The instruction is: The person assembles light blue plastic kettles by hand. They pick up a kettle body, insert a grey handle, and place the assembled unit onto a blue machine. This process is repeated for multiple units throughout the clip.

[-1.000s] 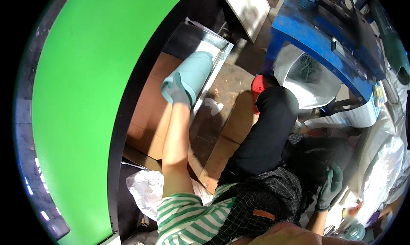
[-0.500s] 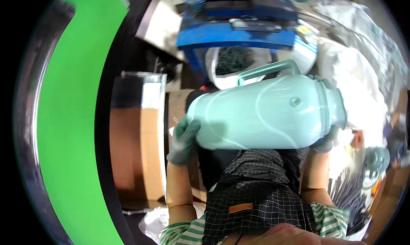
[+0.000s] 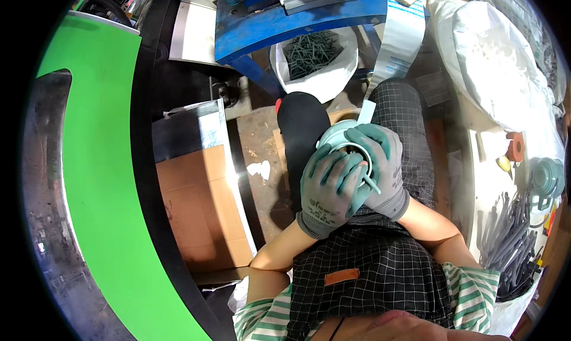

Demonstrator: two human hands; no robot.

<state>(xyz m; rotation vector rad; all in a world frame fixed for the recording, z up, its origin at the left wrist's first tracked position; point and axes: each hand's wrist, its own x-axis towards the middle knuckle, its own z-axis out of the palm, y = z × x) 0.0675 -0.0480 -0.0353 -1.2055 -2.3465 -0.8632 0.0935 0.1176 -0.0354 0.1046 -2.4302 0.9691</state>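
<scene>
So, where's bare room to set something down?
Brown cardboard, between the green panel and the floor. Crowded: white surface at right, with grey strips, teal part, reddish ring; and where left hand and right hand hold a teal flask.

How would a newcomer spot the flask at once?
Start at the blue bench along the top, then drop past the white bag beneath it. Just below, between the knees, the gloved left hand and right hand hold the flask, partly hiding it. It's pale green like the piece at far right, but only the flask is in hand.
</scene>
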